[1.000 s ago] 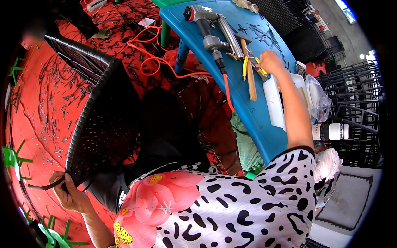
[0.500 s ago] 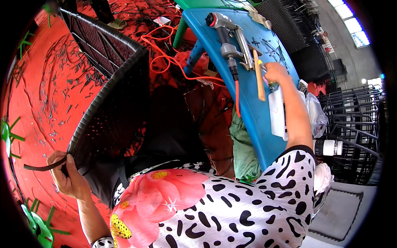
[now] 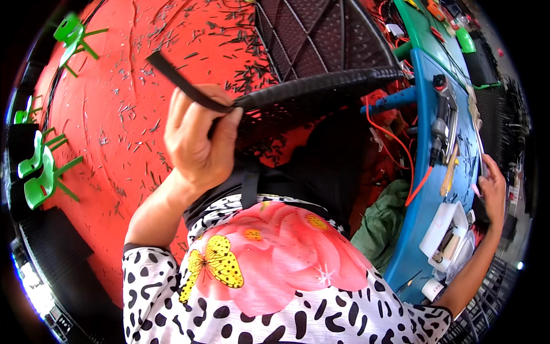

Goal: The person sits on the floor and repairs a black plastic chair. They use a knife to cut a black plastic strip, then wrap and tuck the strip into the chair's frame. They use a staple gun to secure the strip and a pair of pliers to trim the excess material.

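A flat black strip (image 3: pixel 177 78) sits at the corner of the black woven wicker piece (image 3: pixel 321 85), its free end rising outward over the red floor (image 3: pixel 114 137). The left hand (image 3: pixel 201 140) has it pinched — thumb and bent fingers closed together right where strip meets wrapped rim. Out to the right, the right hand (image 3: pixel 492 189) is half-curled at the far edge of the blue table (image 3: pixel 412 238); whether it has hold of anything, I cannot tell. Near it lie a wooden-handled hammer (image 3: pixel 448 175), a pneumatic nailer (image 3: pixel 439 127) and a white tray (image 3: pixel 433 236).
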Available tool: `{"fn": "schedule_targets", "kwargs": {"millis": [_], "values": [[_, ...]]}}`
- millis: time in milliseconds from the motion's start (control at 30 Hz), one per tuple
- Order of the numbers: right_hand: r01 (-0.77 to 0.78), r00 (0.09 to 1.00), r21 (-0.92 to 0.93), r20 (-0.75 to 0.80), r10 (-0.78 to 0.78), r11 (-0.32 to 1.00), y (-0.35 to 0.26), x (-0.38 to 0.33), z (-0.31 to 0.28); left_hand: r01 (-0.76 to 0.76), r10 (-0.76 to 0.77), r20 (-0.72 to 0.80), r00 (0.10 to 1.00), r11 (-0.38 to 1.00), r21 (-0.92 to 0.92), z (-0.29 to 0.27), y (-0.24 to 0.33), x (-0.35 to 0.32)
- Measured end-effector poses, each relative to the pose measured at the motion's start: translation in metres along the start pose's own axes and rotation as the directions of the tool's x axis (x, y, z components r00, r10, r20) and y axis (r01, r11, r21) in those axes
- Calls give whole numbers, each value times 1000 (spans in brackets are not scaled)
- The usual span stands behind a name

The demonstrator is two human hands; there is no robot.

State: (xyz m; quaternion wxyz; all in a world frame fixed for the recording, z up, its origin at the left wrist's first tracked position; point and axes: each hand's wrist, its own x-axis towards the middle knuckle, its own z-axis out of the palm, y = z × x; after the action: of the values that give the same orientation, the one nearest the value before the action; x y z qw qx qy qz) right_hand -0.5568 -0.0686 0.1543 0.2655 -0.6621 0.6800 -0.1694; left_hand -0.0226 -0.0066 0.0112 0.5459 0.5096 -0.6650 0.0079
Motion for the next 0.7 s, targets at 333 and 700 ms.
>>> {"fn": "schedule_targets", "kwargs": {"millis": [333,700], "values": [[437,694,496,346,-632,751,-182,-29,204,-77,77,38,996,997,-3,-3,-8,-2],[-20,731,478,606,-314,878,-223,-18,197,-75,72,-35,997,995,-70,1,-12,0]]}}
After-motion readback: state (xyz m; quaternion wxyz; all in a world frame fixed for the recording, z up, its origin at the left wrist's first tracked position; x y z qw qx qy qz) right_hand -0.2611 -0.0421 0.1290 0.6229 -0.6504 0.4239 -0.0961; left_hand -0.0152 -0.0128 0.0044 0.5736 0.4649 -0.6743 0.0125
